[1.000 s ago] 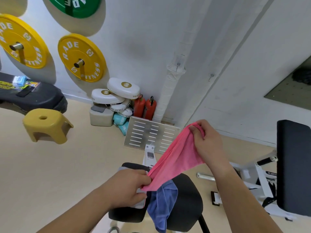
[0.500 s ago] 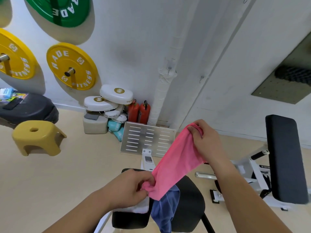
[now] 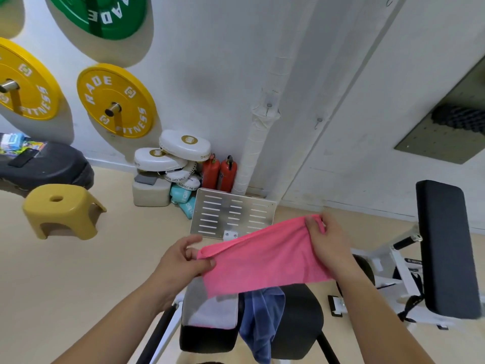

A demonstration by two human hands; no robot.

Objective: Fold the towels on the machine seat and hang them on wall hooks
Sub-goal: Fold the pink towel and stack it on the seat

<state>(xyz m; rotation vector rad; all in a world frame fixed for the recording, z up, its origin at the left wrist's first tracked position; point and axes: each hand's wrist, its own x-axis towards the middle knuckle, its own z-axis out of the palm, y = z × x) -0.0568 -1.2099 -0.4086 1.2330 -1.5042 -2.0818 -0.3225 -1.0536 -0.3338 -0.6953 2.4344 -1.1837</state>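
Observation:
A pink towel (image 3: pixel 262 261) is stretched flat between both hands above the black machine seat (image 3: pixel 301 319). My left hand (image 3: pixel 181 261) pinches its left corner. Its right corner is bunched in my right hand (image 3: pixel 328 240). On the seat lie a white towel (image 3: pixel 212 311) and a crumpled blue towel (image 3: pixel 262 321) that hangs over the front edge. Two small wall hooks sit higher up: one hook (image 3: pixel 268 107) on the wrapped pipe and another hook (image 3: pixel 319 121) on the wall to its right.
A slotted metal footplate (image 3: pixel 233 214) stands behind the seat. A black back pad (image 3: pixel 446 245) on a white frame is at right. Two red extinguishers (image 3: pixel 220 173), white pads (image 3: pixel 181 151) and a yellow stool (image 3: pixel 60 208) sit on the floor at left. Yellow and green plates hang on the wall.
The pink towel has been pulled wide and nearly level, lifted off the seat. My left hand rose and moved left; my right hand shifted right. The view tilted slightly downward.

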